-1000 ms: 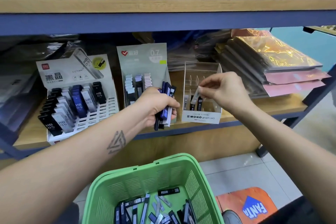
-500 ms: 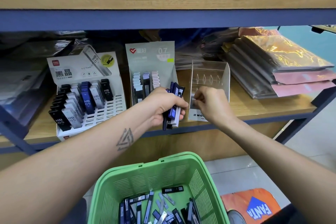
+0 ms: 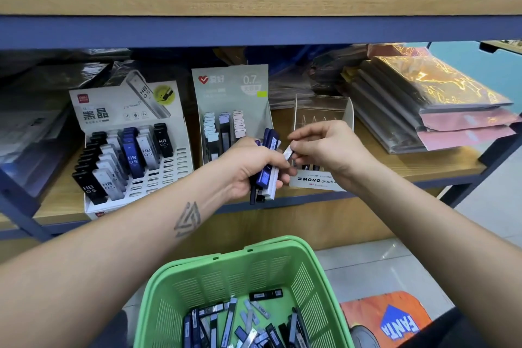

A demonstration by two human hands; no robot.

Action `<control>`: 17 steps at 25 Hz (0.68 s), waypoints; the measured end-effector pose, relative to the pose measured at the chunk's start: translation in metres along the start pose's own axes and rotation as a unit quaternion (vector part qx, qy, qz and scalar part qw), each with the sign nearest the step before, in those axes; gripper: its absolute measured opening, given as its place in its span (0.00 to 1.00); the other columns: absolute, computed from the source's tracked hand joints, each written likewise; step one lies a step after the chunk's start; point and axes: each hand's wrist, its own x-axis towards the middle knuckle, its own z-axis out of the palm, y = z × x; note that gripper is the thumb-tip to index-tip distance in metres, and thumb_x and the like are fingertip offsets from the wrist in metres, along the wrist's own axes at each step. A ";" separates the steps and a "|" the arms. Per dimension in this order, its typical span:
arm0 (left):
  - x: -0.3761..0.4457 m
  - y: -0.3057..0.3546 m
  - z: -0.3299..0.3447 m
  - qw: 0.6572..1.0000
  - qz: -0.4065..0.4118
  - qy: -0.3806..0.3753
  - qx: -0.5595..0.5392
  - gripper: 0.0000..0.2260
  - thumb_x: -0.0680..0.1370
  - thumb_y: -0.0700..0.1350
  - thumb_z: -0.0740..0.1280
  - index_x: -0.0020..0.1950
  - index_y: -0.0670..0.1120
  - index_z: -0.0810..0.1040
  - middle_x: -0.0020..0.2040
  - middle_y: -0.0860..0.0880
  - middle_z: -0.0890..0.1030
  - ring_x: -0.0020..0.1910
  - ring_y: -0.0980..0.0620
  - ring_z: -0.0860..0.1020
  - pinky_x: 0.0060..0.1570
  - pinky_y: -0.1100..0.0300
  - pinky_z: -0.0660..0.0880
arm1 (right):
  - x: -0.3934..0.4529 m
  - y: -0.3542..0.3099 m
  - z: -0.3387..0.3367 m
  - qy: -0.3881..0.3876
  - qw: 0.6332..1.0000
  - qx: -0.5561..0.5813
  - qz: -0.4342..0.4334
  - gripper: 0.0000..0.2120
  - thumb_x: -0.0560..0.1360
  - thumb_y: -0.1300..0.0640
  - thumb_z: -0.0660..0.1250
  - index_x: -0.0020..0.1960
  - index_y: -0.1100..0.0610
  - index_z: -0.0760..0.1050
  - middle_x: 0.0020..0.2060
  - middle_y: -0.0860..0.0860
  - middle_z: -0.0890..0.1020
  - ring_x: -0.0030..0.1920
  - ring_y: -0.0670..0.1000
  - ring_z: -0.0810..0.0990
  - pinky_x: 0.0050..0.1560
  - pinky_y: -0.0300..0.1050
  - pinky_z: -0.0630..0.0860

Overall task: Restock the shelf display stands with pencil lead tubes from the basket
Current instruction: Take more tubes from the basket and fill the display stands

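Hands meet over the shelf edge: the right hand [image 3: 327, 150], back from the clear stand [image 3: 322, 133], now pinches a fresh tube [image 3: 288, 153] off the bundle [image 3: 267, 167] gripped in the left hand [image 3: 254, 169]. More tubes fill the basket [image 3: 197, 285] below, so restocking continues.

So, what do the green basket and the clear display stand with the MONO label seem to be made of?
Green slotted basket: probably moulded plastic with a slight sheen, judging by its uniform colour and thin vent slots. Clear MONO-labelled display stand: likely acrylic or similar rigid clear plastic, as the shelf shows through its glossy walls.
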 end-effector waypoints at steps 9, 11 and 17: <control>0.003 0.000 -0.001 0.999 -0.006 0.019 -0.027 0.05 0.75 0.31 0.70 0.50 0.34 0.80 0.43 0.35 0.84 0.30 0.48 0.79 0.31 0.59 0.80 | -0.004 0.006 -0.033 -0.002 0.998 0.070 0.007 0.10 0.74 0.72 0.71 0.53 0.65 0.81 0.41 0.62 0.86 0.42 0.55 0.87 0.45 0.42 0.84; 0.003 0.000 0.004 0.999 -0.003 0.018 -0.038 0.05 0.74 0.28 0.70 0.49 0.34 0.80 0.37 0.37 0.82 0.28 0.49 0.78 0.30 0.59 0.79 | -0.005 0.008 -0.039 -0.004 0.997 0.082 -0.002 0.10 0.72 0.73 0.72 0.51 0.63 0.82 0.43 0.63 0.86 0.44 0.56 0.87 0.49 0.46 0.84; 0.004 0.000 0.016 0.998 0.041 0.052 -0.001 0.10 0.71 0.25 0.72 0.50 0.34 0.79 0.35 0.38 0.81 0.27 0.48 0.77 0.32 0.57 0.79 | -0.005 0.018 -0.052 -0.012 0.998 0.057 -0.008 0.12 0.69 0.76 0.73 0.46 0.61 0.83 0.44 0.61 0.86 0.45 0.56 0.85 0.56 0.57 0.82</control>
